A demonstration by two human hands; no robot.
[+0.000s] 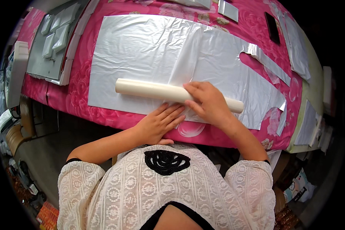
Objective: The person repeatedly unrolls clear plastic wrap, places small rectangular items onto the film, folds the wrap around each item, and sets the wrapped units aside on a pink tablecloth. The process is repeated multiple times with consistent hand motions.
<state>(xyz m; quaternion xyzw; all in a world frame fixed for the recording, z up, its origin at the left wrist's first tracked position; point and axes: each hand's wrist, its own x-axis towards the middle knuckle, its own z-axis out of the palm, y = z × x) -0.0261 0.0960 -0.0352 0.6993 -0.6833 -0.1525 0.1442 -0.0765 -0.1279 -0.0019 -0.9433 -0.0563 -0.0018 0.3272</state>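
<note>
A thin, silvery-white plastic sheet (134,46) lies spread on the table, with cut-out strap-like strips at its right end. A fold runs up its middle. Across its near part rests a smooth cream tube (149,89), like a rolling pin without handles. My right hand (207,101) is closed over the tube right of its middle, thumb on the near side and fingers on the far side. Flat on the sheet's near edge, just below the tube, my left hand (159,123) presses down with its fingers stretched out, holding nothing.
The table has a pink flowered cloth (78,90). At the left, a grey tray (36,67) carries several small folded white packets (60,38). Another flat packet (228,10) and a dark phone (271,27) lie at the far side. More plastic sheets (295,46) hang at the right end.
</note>
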